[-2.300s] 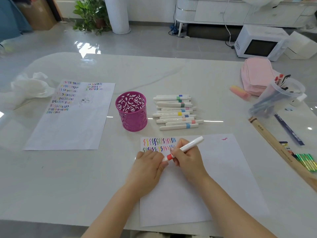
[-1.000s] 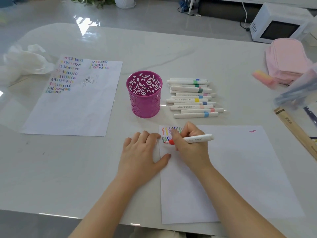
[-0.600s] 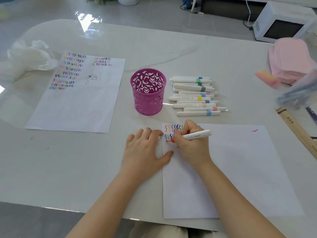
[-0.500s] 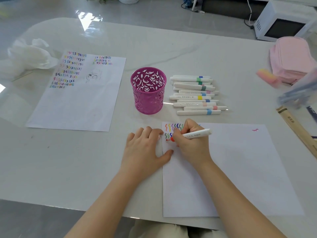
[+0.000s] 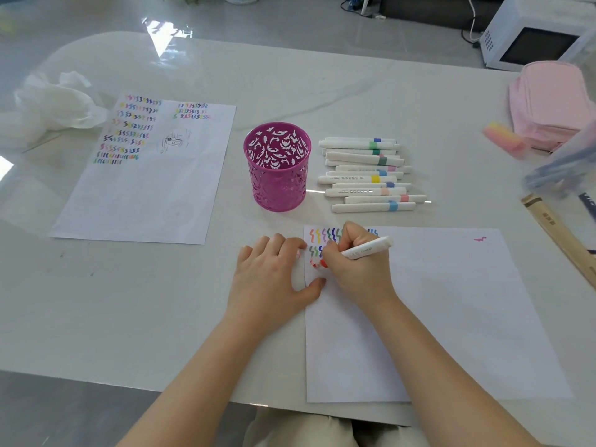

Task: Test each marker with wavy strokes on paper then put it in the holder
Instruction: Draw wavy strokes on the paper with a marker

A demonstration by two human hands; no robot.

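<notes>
My right hand (image 5: 358, 272) grips a white marker (image 5: 367, 249) with a red tip, and the tip touches the top left corner of a white sheet of paper (image 5: 445, 317) beside rows of coloured wavy strokes. My left hand (image 5: 271, 279) lies flat on the table with its thumb and fingertips on the sheet's left edge. A magenta cut-out holder (image 5: 277, 166) stands upright just beyond the sheet. Several white capped markers (image 5: 367, 174) lie in a row to the holder's right.
A second sheet (image 5: 145, 175) covered with strokes lies at the left, with crumpled white tissue (image 5: 48, 108) behind it. At the right are a pink pouch (image 5: 551, 104), a pink-yellow eraser (image 5: 503, 140), a clear container (image 5: 567, 166) and a wooden ruler (image 5: 561, 233).
The marker tip has moved down to a lower row at the sheet's left edge, where a red stroke now shows. My left hand moved from beside the marker to flat on the sheet's edge.
</notes>
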